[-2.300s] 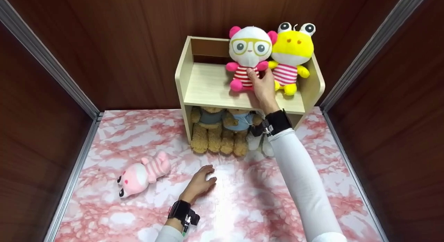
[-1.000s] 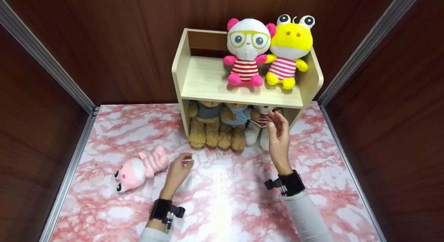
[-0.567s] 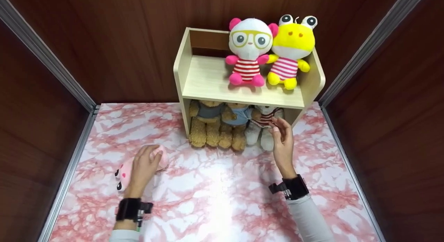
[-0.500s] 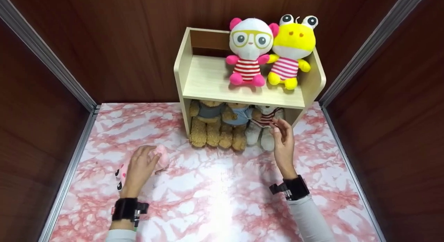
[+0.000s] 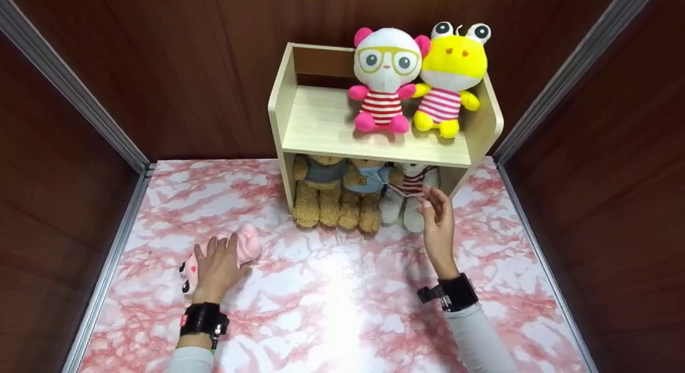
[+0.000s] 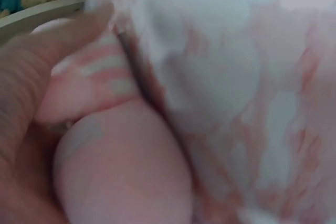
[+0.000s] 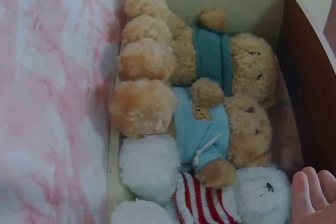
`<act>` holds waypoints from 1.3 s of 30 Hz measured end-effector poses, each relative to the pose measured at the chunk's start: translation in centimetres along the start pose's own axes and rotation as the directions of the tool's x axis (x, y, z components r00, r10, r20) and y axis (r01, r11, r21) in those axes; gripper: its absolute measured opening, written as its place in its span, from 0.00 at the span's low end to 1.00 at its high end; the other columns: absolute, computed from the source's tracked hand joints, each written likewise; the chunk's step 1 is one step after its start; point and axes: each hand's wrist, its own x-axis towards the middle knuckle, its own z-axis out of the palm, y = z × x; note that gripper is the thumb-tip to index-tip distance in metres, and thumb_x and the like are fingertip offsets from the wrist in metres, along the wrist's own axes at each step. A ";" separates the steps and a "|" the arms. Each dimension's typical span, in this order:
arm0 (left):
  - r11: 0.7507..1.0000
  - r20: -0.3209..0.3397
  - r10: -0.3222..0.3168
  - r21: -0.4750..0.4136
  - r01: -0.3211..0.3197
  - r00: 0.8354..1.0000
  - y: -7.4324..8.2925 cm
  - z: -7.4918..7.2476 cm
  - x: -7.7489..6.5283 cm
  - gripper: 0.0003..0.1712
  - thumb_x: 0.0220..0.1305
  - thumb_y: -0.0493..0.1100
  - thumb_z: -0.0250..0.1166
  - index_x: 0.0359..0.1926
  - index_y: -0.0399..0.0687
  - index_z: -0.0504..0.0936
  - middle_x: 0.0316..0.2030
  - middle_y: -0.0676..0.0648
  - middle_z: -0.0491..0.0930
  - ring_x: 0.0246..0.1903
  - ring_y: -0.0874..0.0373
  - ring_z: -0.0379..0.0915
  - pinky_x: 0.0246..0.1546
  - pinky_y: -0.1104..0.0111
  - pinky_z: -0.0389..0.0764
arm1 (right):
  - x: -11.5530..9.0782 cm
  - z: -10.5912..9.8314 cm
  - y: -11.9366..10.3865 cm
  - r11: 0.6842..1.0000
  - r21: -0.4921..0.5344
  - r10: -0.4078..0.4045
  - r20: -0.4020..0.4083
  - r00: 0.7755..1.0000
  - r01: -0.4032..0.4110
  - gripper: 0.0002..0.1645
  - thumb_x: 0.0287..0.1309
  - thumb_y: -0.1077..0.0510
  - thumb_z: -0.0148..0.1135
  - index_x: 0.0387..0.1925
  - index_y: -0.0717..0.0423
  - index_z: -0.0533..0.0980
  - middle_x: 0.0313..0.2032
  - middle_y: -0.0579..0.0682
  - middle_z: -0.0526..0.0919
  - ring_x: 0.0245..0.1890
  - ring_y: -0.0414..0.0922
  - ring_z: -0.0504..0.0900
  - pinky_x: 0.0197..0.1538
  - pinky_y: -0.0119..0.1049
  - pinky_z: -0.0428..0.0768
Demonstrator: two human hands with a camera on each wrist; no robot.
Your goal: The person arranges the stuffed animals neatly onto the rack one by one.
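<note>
A pink plush frog (image 5: 249, 244) with a striped body lies on its back on the marbled surface at the left. My left hand (image 5: 218, 268) rests over its middle with fingers spread and thumb out to the right, hiding much of it. In the left wrist view, the frog's pink head (image 6: 123, 166) and striped body show beside the thumb and palm. My right hand (image 5: 440, 231) hangs in front of the shelf's lower level with fingers loosely bent and holding nothing. Nearest to it is a white plush bear (image 5: 411, 185) in a red-striped sweater.
On the top level of the wooden shelf (image 5: 321, 121) sit a pink-and-white plush panda (image 5: 381, 108) with glasses and a yellow plush frog (image 5: 452, 62). Two brown teddy bears (image 5: 324, 172) sit below, left of the white one. Dark wood walls (image 5: 214, 78) close in the surface.
My right hand has let go of the panda, which stays on the shelf, and come down. My left hand has moved left onto the pink frog and its fingers have spread.
</note>
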 end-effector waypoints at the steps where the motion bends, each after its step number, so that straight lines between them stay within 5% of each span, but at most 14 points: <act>1: 1.000 -0.053 0.001 0.026 0.001 0.999 0.1 0.5 0.0 0.53 0.49 0.53 0.81 0.70 0.32 0.70 0.59 0.27 0.76 0.67 0.28 0.63 0.65 0.25 0.51 | 0.0 0.0 0.1 1.000 -0.001 0.007 -0.001 1.000 -0.007 0.23 0.78 0.67 0.46 0.68 0.71 0.62 0.66 0.70 0.72 0.62 0.63 0.75 0.60 0.36 0.79; 6: 0.998 -0.276 0.010 0.068 0.009 0.961 0.3 2.2 -0.4 0.41 0.46 0.38 0.79 0.63 0.32 0.76 0.52 0.32 0.82 0.61 0.33 0.72 0.64 0.26 0.57 | -0.3 0.0 0.8 1.000 -0.011 0.027 0.007 1.000 -0.026 0.23 0.78 0.68 0.46 0.69 0.72 0.61 0.67 0.71 0.72 0.62 0.62 0.75 0.60 0.35 0.79; 13: 1.000 -0.361 0.021 0.002 -0.022 0.932 1.4 1.8 -0.5 0.37 0.44 0.30 0.77 0.61 0.35 0.79 0.53 0.36 0.83 0.60 0.36 0.74 0.68 0.25 0.49 | -0.7 -0.1 1.5 0.999 -0.026 0.026 0.020 0.999 -0.025 0.24 0.76 0.69 0.45 0.69 0.73 0.61 0.66 0.74 0.70 0.61 0.53 0.78 0.59 0.34 0.79; 19: 0.991 -0.481 0.129 0.029 -0.131 0.867 3.9 0.7 -0.2 0.43 0.40 0.29 0.80 0.62 0.38 0.79 0.55 0.37 0.82 0.61 0.37 0.74 0.69 0.25 0.44 | -1.5 0.1 2.0 0.998 -0.046 0.050 0.030 0.998 -0.048 0.25 0.76 0.70 0.46 0.70 0.73 0.61 0.68 0.69 0.71 0.59 0.43 0.79 0.61 0.37 0.79; 27: 0.959 -0.426 0.273 0.052 -0.278 0.862 8.7 -0.1 0.3 0.56 0.31 0.37 0.89 0.68 0.44 0.75 0.64 0.41 0.78 0.66 0.40 0.70 0.69 0.25 0.42 | -2.7 1.2 2.5 0.994 -0.048 0.099 0.050 0.994 -0.096 0.26 0.77 0.68 0.47 0.72 0.69 0.59 0.70 0.65 0.68 0.64 0.62 0.74 0.65 0.42 0.78; 33: 0.906 -0.438 0.411 0.102 -0.410 0.799 11.9 0.8 0.8 0.54 0.34 0.37 0.87 0.68 0.46 0.76 0.65 0.42 0.78 0.67 0.42 0.70 0.68 0.24 0.48 | -3.2 2.6 2.4 0.984 -0.141 0.122 0.125 0.985 -0.104 0.24 0.77 0.65 0.53 0.69 0.69 0.68 0.64 0.66 0.75 0.57 0.59 0.80 0.57 0.38 0.82; 39: 0.847 -0.420 0.513 0.110 -0.519 0.749 14.4 1.6 1.0 0.51 0.40 0.33 0.81 0.70 0.46 0.74 0.66 0.42 0.76 0.69 0.42 0.68 0.68 0.25 0.48 | -4.0 4.6 2.7 0.943 -0.297 0.232 0.258 0.938 -0.151 0.23 0.78 0.58 0.55 0.66 0.66 0.74 0.63 0.66 0.78 0.57 0.61 0.81 0.60 0.52 0.80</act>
